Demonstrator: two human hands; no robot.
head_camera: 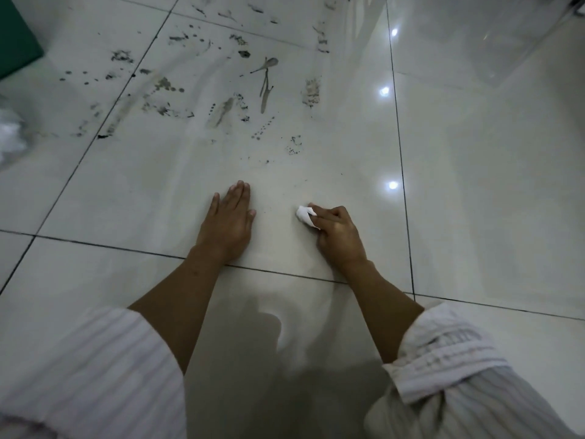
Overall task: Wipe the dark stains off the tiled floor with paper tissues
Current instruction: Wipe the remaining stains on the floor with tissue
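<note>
Tiled floor (474, 185) near hands looks clean; dark stains (221, 99) remain beyond. Right hand (337, 234) pinches tissue (304, 213); left hand (229, 223) flat, holding nothing.

On the glossy pale tiled floor (474, 185), dark splattered stains (221, 90) lie beyond the flat left hand (229, 223); the right hand (337, 236), holding a crumpled white paper tissue (304, 213), lies beside it.

Left hand (232, 223) flat on tiled floor (474, 185), fingers straight. Right hand (335, 236) grips wadded tissue (304, 214) against the floor. Dark stains (221, 90) lie at 12 o'clock from both hands, well apart.
</note>
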